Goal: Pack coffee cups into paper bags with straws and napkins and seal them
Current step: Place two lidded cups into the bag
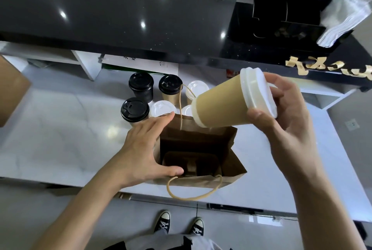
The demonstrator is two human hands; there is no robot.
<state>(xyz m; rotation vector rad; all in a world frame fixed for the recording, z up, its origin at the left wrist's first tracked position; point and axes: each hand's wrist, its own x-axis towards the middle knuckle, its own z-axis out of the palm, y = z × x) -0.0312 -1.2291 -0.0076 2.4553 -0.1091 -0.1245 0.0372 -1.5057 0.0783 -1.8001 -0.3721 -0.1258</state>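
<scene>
1. The right hand holds a tan cup by its white lid, tipped sideways above the open paper bag.
2. The left hand, fingers spread wide, rests on the bag's side.
3. More cups stand just behind the bag on the white table.

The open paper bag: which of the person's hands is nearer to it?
Left. The left hand rests against the paper bag's left side, touching it. The right hand holds a tan cup tilted above it.
</scene>
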